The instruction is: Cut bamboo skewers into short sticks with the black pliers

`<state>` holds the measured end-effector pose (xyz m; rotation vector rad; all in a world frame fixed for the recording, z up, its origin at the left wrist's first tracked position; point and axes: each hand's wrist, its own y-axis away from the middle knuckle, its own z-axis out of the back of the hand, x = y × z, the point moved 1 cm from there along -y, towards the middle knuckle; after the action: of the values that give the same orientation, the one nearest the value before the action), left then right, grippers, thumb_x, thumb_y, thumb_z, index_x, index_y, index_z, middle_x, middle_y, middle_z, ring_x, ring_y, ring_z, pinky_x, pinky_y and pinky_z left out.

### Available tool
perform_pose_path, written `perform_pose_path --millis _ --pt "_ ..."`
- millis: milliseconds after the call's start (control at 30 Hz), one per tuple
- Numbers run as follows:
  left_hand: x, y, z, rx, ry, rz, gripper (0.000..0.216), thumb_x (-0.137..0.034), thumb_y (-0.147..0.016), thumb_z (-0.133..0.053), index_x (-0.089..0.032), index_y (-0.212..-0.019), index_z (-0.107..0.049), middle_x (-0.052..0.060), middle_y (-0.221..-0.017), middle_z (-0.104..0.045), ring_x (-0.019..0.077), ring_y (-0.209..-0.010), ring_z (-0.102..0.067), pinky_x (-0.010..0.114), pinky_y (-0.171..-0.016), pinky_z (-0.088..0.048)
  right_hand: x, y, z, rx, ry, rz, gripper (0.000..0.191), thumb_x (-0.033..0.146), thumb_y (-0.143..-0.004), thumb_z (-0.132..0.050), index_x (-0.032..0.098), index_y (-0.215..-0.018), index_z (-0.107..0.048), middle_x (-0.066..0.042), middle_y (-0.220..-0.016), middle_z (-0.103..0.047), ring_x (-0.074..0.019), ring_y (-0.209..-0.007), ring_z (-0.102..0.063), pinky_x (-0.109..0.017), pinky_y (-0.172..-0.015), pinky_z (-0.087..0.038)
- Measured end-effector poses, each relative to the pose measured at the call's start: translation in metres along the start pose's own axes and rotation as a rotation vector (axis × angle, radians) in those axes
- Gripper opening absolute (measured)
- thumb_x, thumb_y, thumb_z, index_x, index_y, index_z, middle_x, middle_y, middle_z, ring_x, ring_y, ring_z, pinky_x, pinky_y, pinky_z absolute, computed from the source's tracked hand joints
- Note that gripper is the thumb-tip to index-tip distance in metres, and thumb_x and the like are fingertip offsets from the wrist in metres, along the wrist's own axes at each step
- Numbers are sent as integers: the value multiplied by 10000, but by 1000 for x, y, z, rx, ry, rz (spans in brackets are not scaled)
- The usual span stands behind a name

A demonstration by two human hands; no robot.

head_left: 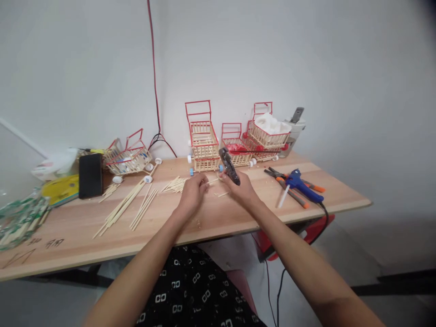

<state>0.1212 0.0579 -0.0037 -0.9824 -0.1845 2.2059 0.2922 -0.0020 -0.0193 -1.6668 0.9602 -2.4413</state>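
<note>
My left hand (194, 193) is closed, pinching one end of a thin wooden stick (213, 181) low over the table. The stick reaches across to my right hand (242, 187), which is wrapped round a dark, mottled hand tool (229, 167). This tool tilts up and to the left; its working end is hidden, so its exact kind is unclear. Beside my left hand lies a pile of short cut sticks (174, 184). Just behind both hands stands a small cart made of sticks (204, 147), with a red handle and white and blue wheels.
More stick carts stand along the wall, one (269, 136) stacked and filled with white pieces, another (127, 160) at left. A blue glue gun (301, 185) and orange-handled pliers (291, 191) lie right. Long sticks (124, 206), a phone (90, 175) and a yellow packet (61, 190) lie left.
</note>
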Motion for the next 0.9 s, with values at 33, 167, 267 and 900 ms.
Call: perform_pose_path --millis 33,167,267,900 --pt "0 1 5 7 80 7 89 -159 -774 -532 -175 -689 -555 13 -662 -615 159 -670 -557 256 -651 -385 2 1 -3 15 17 16 304 445 -811 -590 162 -884 -672 -51 -847 -680 -203 -805 -609 -306 -769 -448" --pt "2 7 22 22 361 87 84 -250 -752 -569 -172 -728 -591 3 -623 -641 148 -618 -592 238 -623 -409 12 4 -11 57 83 80 275 409 -849 -552 160 -887 -663 -50 -829 -668 -207 -793 -605 -310 -760 -444" --pt "3 10 31 1 380 128 100 -268 -724 -596 -170 -709 -614 14 -614 -659 149 -599 -609 235 -595 -424 22 8 -18 69 95 101 261 397 -864 -538 172 -915 -658 -53 -854 -671 -216 -813 -613 -319 -767 -450" --pt "4 38 42 -93 965 437 334 -418 -594 -791 -131 -756 -738 43 -722 -662 94 -632 -534 182 -525 -384 43 15 -53 156 -100 -191 356 503 -800 -590 184 -650 -543 9 -558 -531 -138 -510 -496 -255 -513 -397"
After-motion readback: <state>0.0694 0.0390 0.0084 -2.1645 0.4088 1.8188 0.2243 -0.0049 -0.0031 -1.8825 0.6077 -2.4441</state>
